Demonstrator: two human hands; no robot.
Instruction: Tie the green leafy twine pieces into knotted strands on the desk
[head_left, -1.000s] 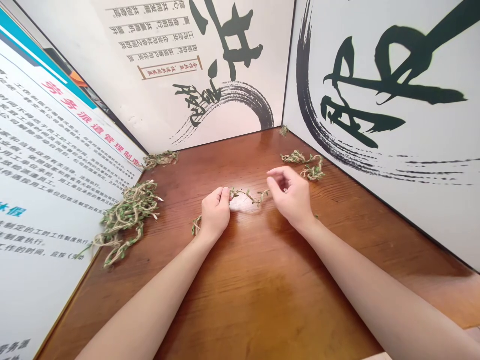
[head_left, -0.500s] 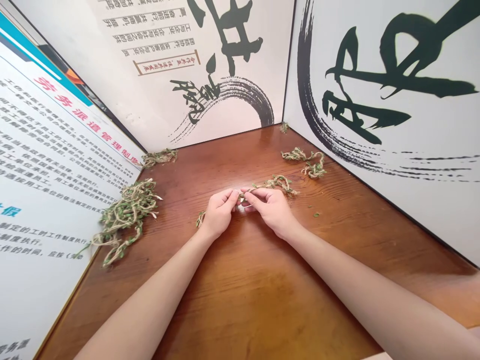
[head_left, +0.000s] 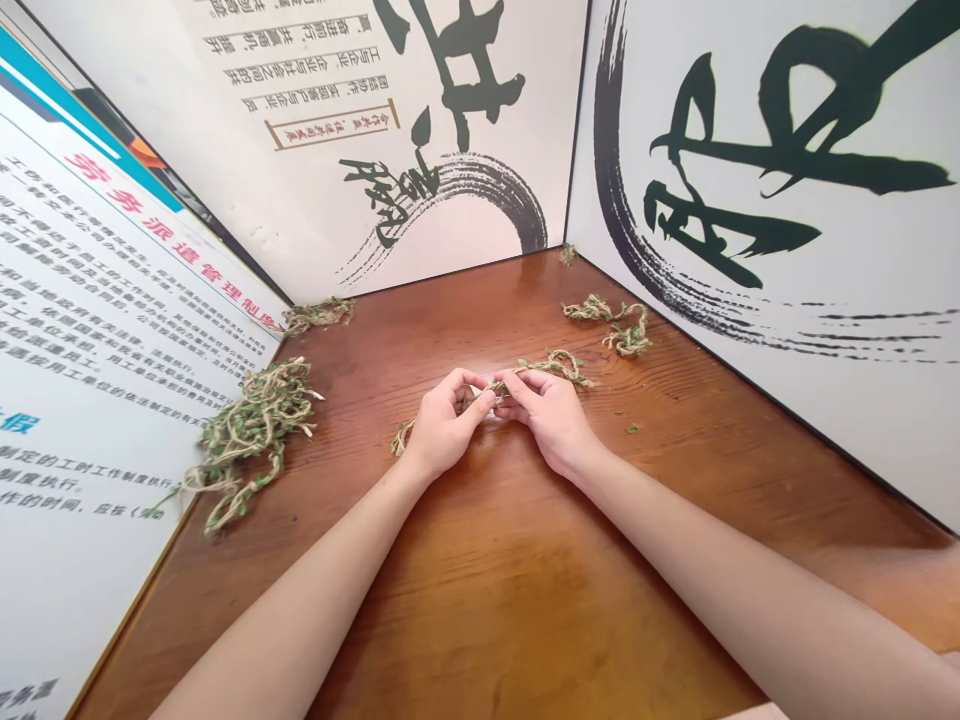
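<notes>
Both hands meet over the middle of the wooden table (head_left: pixel 480 560). My left hand (head_left: pixel 448 422) is closed, thumb and fingers pinching a length of leafy jute twine (head_left: pixel 564 366), a tan cord with small green leaves. My right hand (head_left: pixel 549 415) pinches the same twine close beside it, its fingertips almost touching the left ones. One stretch of the twine lies on the table beyond my right hand. Another bit of leafy twine (head_left: pixel 403 436) shows left of my left hand; whether it joins the held length is hidden. The part between the fingertips is mostly covered.
A large tangled heap of leafy twine (head_left: pixel 259 430) lies at the left, with a smaller bundle (head_left: pixel 319 314) behind it. More twine pieces (head_left: pixel 628 330) lie at the right back. Loose leaf bits (head_left: pixel 632 429) are scattered nearby. Printed panels (head_left: pixel 480 200) wall the table's back and sides.
My left hand has shifted slightly right along the twine, its fingers more arched and thumb further over. My right hand has barely moved and keeps its pinch.
</notes>
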